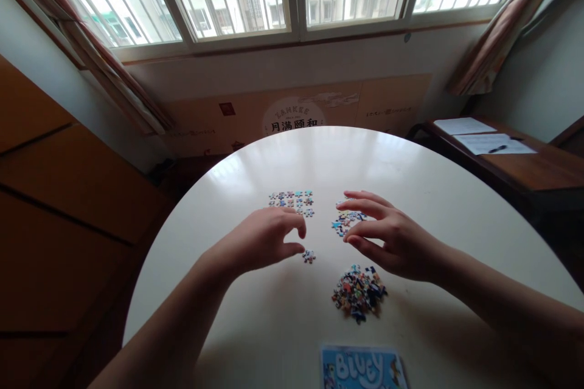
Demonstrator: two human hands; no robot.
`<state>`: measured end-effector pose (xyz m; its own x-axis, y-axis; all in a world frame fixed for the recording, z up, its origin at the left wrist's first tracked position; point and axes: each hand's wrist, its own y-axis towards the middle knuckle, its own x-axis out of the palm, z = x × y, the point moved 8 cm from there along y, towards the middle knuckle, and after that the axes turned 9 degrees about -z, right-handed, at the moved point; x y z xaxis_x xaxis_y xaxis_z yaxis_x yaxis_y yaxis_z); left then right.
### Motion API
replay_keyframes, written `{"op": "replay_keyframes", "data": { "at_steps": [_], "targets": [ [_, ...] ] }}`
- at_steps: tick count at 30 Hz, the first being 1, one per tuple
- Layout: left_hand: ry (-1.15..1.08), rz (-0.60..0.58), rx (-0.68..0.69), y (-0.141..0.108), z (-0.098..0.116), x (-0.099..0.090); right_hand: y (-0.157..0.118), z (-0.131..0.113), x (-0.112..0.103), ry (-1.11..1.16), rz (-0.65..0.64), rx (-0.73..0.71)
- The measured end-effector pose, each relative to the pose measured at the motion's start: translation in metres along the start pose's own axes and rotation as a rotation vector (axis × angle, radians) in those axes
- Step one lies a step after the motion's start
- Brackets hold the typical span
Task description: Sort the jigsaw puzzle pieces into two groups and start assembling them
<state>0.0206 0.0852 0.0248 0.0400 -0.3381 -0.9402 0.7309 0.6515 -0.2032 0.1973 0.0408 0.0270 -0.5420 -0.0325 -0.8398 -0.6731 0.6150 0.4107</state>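
Note:
My left hand [269, 237] hovers over the white round table with thumb and index finger apart, just beside a single puzzle piece [309, 256]. Beyond its knuckles lie rows of separate puzzle pieces [298, 194], partly covered by the hand. Fingers spread, my right hand [387, 234] is over a small scattered group of pieces [341, 223], some of them hidden under the fingers. Nearer to me sits a heaped pile of mixed puzzle pieces [359, 293]. Neither hand shows anything held.
A blue "Bluey" box [362, 369] lies at the near edge of view on the white table [246, 340]. To the right, a brown side table [559, 164] bears papers [493, 143] and a pen. Windows and curtains are behind.

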Motion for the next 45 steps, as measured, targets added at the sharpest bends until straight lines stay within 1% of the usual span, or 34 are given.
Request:
{"op": "replay_keyframes", "data": {
  "at_steps": [1, 3, 6, 8, 10, 12, 17, 21, 25, 28, 30, 35, 40, 45],
  "targets": [
    [-0.027, -0.046, 0.039, 0.000, 0.003, 0.003, 0.000, 0.000, 0.000, 0.003, -0.003, -0.002],
    [-0.063, -0.104, 0.066, 0.001, 0.006, 0.008, 0.001, -0.002, 0.001, 0.009, -0.010, -0.005],
    [-0.092, -0.147, 0.065, 0.004, 0.009, 0.015, 0.001, -0.003, 0.002, 0.010, -0.016, -0.008],
    [-0.099, -0.151, 0.058, 0.006, 0.010, 0.018, 0.001, -0.004, 0.002, 0.009, -0.013, -0.009],
    [-0.098, -0.127, 0.046, 0.008, 0.010, 0.019, 0.001, -0.004, 0.002, 0.009, -0.008, -0.009],
    [-0.087, -0.078, 0.019, 0.011, 0.008, 0.019, 0.001, -0.003, 0.002, 0.010, -0.005, -0.008],
    [-0.030, 0.080, -0.141, 0.019, -0.001, 0.020, 0.001, -0.002, 0.003, 0.008, -0.009, -0.005],
    [0.040, 0.152, -0.233, 0.022, -0.008, 0.018, 0.001, -0.001, 0.003, 0.011, -0.015, -0.002],
    [0.084, 0.186, -0.246, 0.020, -0.012, 0.015, 0.001, -0.001, 0.004, 0.008, -0.016, 0.000],
    [0.105, 0.218, -0.235, 0.018, -0.012, 0.012, 0.000, -0.001, 0.003, 0.012, -0.012, -0.001],
    [0.109, 0.223, -0.234, 0.017, -0.010, 0.011, 0.000, -0.001, 0.003, 0.011, -0.014, -0.001],
    [0.087, 0.166, -0.243, 0.020, -0.006, 0.015, 0.001, -0.002, 0.003, 0.010, -0.019, -0.001],
    [0.068, 0.190, -0.234, 0.022, -0.008, 0.016, 0.001, -0.002, 0.002, 0.016, -0.009, -0.003],
    [0.062, 0.175, -0.246, 0.023, -0.012, 0.018, 0.001, -0.001, 0.003, 0.009, -0.021, 0.003]
  ]
}}
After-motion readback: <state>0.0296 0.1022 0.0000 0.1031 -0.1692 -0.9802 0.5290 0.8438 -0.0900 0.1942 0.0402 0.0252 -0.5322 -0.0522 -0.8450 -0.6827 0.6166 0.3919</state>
